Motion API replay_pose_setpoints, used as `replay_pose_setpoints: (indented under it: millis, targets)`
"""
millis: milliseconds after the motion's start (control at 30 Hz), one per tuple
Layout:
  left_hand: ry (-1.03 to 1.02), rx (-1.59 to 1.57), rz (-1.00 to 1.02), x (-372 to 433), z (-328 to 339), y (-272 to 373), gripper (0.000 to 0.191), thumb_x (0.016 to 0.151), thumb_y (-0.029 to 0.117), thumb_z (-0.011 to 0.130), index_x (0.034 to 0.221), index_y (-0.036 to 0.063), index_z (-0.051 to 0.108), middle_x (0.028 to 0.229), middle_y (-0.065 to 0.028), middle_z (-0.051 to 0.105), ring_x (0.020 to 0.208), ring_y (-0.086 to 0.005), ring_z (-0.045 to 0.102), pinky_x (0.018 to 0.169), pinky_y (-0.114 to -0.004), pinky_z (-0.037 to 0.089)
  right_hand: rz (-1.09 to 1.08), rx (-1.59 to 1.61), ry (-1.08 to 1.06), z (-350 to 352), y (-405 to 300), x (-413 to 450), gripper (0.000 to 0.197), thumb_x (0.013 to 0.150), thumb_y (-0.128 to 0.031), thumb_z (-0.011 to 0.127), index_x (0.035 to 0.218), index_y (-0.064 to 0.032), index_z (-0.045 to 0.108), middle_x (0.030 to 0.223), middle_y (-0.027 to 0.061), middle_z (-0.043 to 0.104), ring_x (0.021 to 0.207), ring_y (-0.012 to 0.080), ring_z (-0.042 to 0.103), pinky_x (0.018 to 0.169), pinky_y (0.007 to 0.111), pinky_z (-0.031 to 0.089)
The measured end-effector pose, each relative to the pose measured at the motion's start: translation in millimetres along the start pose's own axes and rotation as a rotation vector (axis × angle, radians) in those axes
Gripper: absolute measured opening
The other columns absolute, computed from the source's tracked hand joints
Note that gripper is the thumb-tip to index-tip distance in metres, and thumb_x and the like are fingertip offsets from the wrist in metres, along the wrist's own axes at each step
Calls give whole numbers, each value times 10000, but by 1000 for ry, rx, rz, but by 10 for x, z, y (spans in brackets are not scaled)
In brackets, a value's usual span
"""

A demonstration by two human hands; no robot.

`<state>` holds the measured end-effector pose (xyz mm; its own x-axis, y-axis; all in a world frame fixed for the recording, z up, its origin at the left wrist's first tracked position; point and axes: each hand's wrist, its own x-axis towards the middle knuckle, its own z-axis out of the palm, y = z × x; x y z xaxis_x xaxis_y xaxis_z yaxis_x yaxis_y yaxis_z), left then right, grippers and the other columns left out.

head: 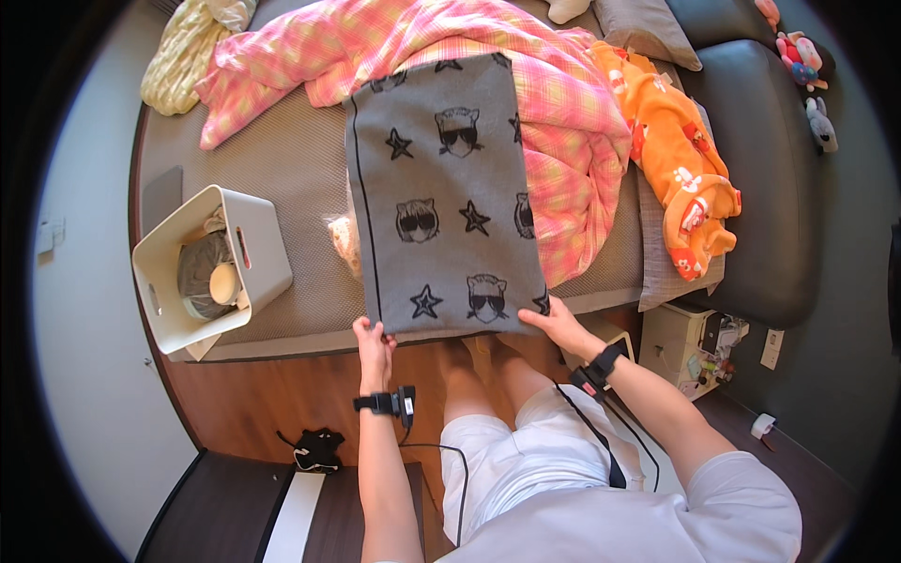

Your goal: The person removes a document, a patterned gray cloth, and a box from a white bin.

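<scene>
A grey cloth [450,211] printed with black stars and animal heads in sunglasses spreads flat before me, over the edge of a bed and partly over a pink plaid quilt [577,127]. My left hand [375,345] pinches its near left corner between thumb and fingers. At the near right corner my right hand [559,326] grips the cloth, thumb on top and fingers hidden beneath. Both wrists wear black straps with small devices and cables. A small item in clear plastic [343,243] shows partly beside the cloth's left edge.
On the bed's left stands a white plastic bin [267,246] holding a grey bag and a round container. Orange printed clothing [676,148] lies at right by a grey pillow [651,28] and a dark padded headboard [760,183]. Below right is a white bedside cabinet [665,338].
</scene>
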<state>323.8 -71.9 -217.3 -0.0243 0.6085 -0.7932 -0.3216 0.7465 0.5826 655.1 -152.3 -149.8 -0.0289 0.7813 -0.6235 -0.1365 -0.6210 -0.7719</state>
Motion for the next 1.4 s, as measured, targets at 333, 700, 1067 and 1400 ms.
replay_pose_setpoints:
  millis: [333,700,1067,1400]
  targets:
    - [-137,-57,460,-2875,708,1593,171,904,51,475,1066,102,460,837,5,551,608,-26,466,480,-146,347,18,200,-199,34,-1909,-1819,427,858,-142,628,1217,2,446,970,72,621,698,157,630,603,273,531]
    - [-367,273,487,-2800,1459,2538,238,936,131,490,1131,3,537,887,-14,561,579,-26,478,515,-152,418,-223,177,31,-376,-2895,-2029,303,853,-168,632,1070,-32,471,878,73,611,575,155,620,492,236,513]
    - [-489,256,840,-2841,2114,2968,222,913,100,550,1109,17,617,973,-16,622,655,-44,517,620,-173,437,-667,134,322,-617,-3252,-1853,413,854,-189,641,1189,-14,475,1009,33,594,791,72,593,533,187,481]
    - [-265,452,175,-575,1110,912,222,880,36,561,1089,-19,611,792,-8,581,622,-80,527,584,-190,447,-42,193,473,-705,-606,-213,373,838,-210,664,1111,-52,465,1019,81,585,855,130,583,551,243,503]
